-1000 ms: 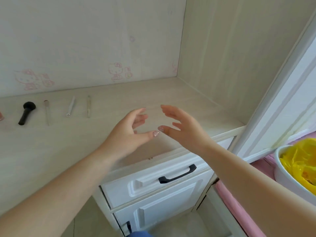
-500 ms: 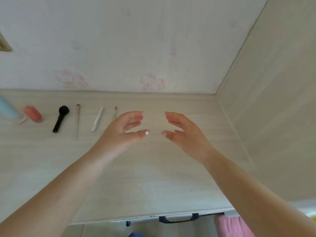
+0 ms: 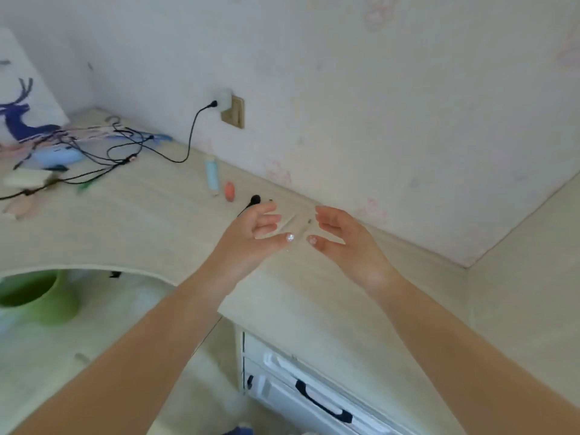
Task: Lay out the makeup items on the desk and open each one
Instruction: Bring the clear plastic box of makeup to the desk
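Observation:
A row of makeup items lies on the pale wooden desk (image 3: 141, 233) along the wall: a light blue tube (image 3: 212, 173), a small orange-red item (image 3: 230, 191), a black brush (image 3: 252, 202), and thin pale sticks (image 3: 290, 222) partly hidden behind my hands. My left hand (image 3: 251, 240) and my right hand (image 3: 343, 240) hover above the desk facing each other, fingers spread and curled, thumbs nearly touching. Both hold nothing. My left hand covers the brush's handle.
Tangled black cables (image 3: 103, 152), a plugged wall socket (image 3: 232, 111), a light blue object (image 3: 58, 157) and a deer-print board (image 3: 22, 111) crowd the desk's far left. A green bin (image 3: 37, 296) stands under the desk. White drawers with black handles (image 3: 323, 403) sit below.
The view has swung left and tilted, bringing the cables, socket and green bin into sight. Both hands keep the same open, facing pose and now lie over the row of items.

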`<state>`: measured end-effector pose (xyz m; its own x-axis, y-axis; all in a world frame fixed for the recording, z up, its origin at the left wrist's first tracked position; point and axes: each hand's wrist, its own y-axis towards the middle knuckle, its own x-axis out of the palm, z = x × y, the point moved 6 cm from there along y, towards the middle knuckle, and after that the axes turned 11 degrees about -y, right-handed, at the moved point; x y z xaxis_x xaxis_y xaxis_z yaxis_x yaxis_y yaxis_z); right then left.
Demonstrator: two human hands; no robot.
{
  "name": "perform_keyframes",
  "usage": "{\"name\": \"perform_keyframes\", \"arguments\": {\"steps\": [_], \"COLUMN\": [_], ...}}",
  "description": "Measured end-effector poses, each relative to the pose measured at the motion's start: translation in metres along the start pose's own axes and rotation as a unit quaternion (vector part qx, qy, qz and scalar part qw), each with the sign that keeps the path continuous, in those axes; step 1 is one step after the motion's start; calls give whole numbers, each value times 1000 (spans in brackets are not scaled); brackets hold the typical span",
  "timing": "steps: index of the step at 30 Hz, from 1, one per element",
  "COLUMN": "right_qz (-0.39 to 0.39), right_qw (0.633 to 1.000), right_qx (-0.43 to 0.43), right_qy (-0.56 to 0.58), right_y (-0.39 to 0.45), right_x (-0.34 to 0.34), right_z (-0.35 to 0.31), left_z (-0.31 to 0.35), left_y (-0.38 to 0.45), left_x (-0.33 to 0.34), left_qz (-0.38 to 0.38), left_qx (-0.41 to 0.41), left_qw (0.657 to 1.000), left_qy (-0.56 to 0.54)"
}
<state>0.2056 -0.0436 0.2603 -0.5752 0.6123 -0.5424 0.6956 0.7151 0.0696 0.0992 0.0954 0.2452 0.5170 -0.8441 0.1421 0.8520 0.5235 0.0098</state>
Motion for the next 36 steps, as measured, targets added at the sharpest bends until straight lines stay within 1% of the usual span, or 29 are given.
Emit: {"name": "perform_keyframes", "arguments": {"steps": [3,7,11,14,15,19,21,26,28,30,32,36], "right_qz": [-73,-158,-238,-313,-323,-398,-434,-499,-507,-516,-520,-520], "right_qw": [996,983,961,932,927,886,860,811,802,795,792,788], "right_qx": [-50,-87,-135,-175,-182,-229,-261,-296,-306,-309,-309,-318], "right_qy": [12,29,38,52,56,65,66,76,76,79,88,88], "right_y": [-42,-97,-150,-193,-200,-267,-309,-407,-448,-483,-520,-565], "right_x": [25,68,126,182,193,266,303,384,416,444,478,530], "right_z": [-31,-65,-104,-143,-151,-204,-237,-302,-324,-344,-370,-413], "left_z": [8,14,30,43,46,63,72,83,83,82,83,93], "left_y": [-81,-183,-285,-370,-385,-492,-553,-684,-735,-776,-822,-887], "left_x": [-22,-50,-86,-116,-121,-155,-175,-223,-247,-270,-299,-351], "left_qz": [102,204,299,384,395,484,527,600,617,626,626,629], "left_qx": [14,13,9,20,17,30,44,56,55,51,45,34], "left_qw": [995,979,954,922,918,873,847,797,784,777,777,774], "left_qy": [-8,2,28,39,42,50,48,48,46,43,52,68]}}
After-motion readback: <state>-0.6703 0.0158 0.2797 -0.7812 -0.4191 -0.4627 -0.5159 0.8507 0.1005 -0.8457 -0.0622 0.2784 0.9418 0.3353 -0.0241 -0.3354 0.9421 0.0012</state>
